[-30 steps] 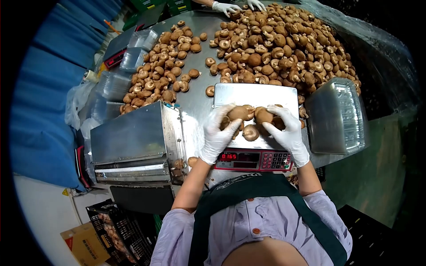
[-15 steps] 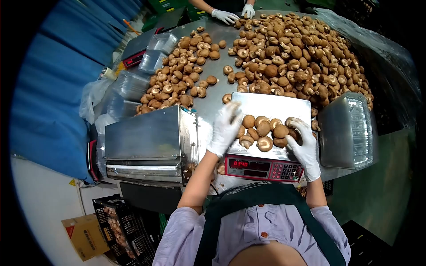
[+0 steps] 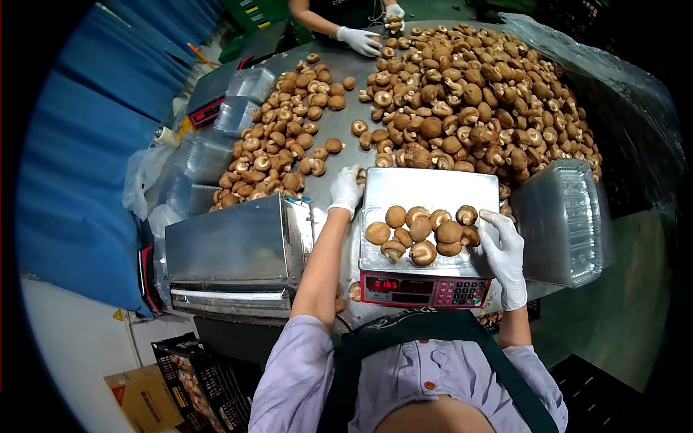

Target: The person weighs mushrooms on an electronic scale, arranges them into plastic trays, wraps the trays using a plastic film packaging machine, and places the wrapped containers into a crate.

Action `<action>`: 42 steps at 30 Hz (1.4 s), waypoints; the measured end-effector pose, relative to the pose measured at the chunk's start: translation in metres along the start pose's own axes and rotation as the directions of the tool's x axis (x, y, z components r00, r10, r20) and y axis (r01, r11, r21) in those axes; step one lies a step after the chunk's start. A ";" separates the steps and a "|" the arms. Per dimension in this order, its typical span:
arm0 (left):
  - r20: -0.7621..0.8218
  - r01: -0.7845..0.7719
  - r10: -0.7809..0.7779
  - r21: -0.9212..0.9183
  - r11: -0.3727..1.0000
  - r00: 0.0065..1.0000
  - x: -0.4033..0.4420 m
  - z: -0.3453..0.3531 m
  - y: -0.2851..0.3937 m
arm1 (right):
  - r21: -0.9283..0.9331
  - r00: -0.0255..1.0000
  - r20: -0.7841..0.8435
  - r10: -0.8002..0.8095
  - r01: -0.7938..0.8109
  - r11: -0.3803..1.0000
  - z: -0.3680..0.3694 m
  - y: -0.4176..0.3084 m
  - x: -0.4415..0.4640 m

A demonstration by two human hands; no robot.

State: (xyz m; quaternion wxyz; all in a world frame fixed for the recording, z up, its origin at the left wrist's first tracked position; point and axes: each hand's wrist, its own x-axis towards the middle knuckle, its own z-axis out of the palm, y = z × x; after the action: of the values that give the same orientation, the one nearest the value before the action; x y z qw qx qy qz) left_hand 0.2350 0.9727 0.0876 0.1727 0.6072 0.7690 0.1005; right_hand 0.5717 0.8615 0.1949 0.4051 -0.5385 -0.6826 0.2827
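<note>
A clear plastic tray [image 3: 372, 254] holding several brown mushrooms [image 3: 421, 229] rests on the metal plate of a scale [image 3: 426, 289], whose red display seems to read 0.165. My left hand [image 3: 346, 192], in a white glove, is left of the plate with its fingers closed around a mushroom [image 3: 362, 176], partly hidden. At the tray's right side is my gloved right hand [image 3: 505, 252], fingers apart, thumb near the rightmost mushroom [image 3: 470, 236]. Just left of its fingertips, another mushroom [image 3: 466, 214] lies underside up.
A large mushroom heap [image 3: 491, 94] covers the table's far right; a smaller pile [image 3: 278, 137] lies left. Stacked clear trays [image 3: 559, 224] stand right of the scale. A metal box-shaped machine [image 3: 227, 242] is on the left. Across the table, another person's gloved hand [image 3: 359, 41] reaches in.
My left hand has moved from over the tray to the table left of the scale. My right hand has shifted off the mushrooms to the tray's edge. The display went from 0.340 to about 0.165.
</note>
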 end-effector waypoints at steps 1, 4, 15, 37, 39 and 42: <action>-0.043 0.041 -0.043 -0.041 0.998 0.998 -0.005 -0.001 0.003 | 0.001 1.000 -0.011 -0.004 0.004 1.000 0.000 0.002 -0.001; -0.104 0.142 -0.207 -0.442 0.886 0.973 -0.005 0.006 -0.015 | 0.061 0.997 -0.020 0.069 -0.068 0.996 -0.002 0.005 -0.006; 0.203 0.203 0.096 -0.979 0.010 0.974 -0.146 -0.085 0.034 | 0.119 0.983 0.136 -0.121 0.105 0.987 0.010 -0.042 -0.012; -0.371 -0.430 0.369 -0.093 0.898 0.852 -0.188 -0.028 0.041 | 0.128 0.902 0.230 -0.366 0.345 0.930 0.086 -0.071 0.034; -0.499 -0.497 0.402 -0.067 0.865 0.768 -0.188 -0.020 0.035 | -0.019 0.843 0.318 -0.434 0.464 0.886 0.113 -0.061 0.044; -0.486 -0.486 0.379 -0.111 0.867 0.788 -0.195 -0.018 0.032 | -0.316 0.720 0.650 -0.244 0.548 0.774 0.142 -0.052 0.046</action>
State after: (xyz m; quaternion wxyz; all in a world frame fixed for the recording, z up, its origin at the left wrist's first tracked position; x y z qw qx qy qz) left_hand 0.2960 0.7928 0.1434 0.0321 0.7036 0.6098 0.3633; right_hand 0.4194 0.8995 0.1760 0.0825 -0.3458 -0.9221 0.1527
